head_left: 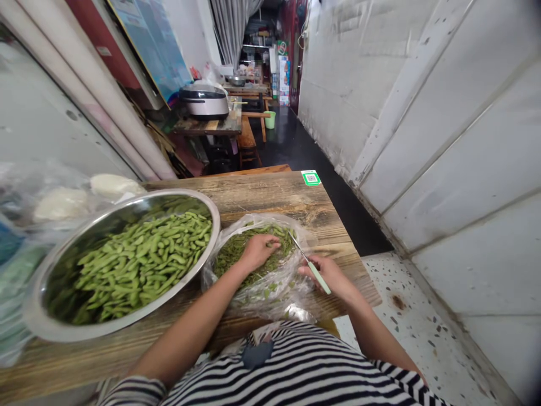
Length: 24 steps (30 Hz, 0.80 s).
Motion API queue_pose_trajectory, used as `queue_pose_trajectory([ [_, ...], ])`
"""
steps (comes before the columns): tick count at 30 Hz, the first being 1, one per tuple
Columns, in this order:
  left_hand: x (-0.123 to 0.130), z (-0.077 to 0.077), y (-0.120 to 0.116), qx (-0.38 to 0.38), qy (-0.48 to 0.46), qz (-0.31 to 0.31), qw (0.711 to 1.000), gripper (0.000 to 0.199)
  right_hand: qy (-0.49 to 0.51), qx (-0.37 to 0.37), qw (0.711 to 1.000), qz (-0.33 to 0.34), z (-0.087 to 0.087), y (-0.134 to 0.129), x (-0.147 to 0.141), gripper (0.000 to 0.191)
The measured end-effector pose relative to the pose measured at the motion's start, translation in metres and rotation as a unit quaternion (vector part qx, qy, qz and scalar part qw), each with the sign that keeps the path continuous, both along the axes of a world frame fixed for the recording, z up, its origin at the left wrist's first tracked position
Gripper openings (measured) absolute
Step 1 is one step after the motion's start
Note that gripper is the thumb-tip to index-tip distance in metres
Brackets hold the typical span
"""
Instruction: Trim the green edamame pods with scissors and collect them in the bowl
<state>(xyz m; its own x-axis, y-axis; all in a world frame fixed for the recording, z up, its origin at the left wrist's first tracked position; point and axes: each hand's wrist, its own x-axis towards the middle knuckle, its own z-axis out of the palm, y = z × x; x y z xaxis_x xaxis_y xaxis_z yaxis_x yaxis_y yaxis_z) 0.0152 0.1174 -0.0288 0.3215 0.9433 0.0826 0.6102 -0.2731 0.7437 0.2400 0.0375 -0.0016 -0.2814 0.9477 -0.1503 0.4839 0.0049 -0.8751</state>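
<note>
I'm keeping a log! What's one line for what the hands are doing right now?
left hand: on green pods in plastic bag | right hand: holds green-handled knife | beside: steel bowl of pods

A left hand [258,252] covers the edamame pods [230,259] beneath its fingers, while a right hand [333,276] curls out of sight under the pale green handle of a knife [320,277]. Well beyond the fingers, a QR sticker [311,178] is too small to read; left of them, plastic bags [21,225] run off the frame.
</note>
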Motion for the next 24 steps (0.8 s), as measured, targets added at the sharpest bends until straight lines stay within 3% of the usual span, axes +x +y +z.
queue_pose_trajectory([
  [3, -0.01, 0.002, -0.012, -0.058, -0.095, 0.048, 0.993, 0.026, -0.033, 0.027, 0.999, 0.029, 0.005, 0.001, -0.004, 0.032],
  [12, -0.026, 0.028, -0.045, -0.143, -0.19, 0.023, 0.971, 0.027, -0.103, 0.047, 0.988, 0.106, 0.012, 0.007, -0.025, 0.032],
  [18, -0.032, 0.026, -0.049, -0.172, -0.24, 0.042, 0.955, 0.029, -0.082, 0.029, 0.988, 0.128, 0.013, 0.009, -0.027, 0.035],
  [24, -0.035, 0.026, -0.053, -0.159, -0.216, 0.066, 0.961, 0.028, -0.088, 0.017, 0.986, 0.139, 0.013, 0.011, -0.031, 0.035],
])
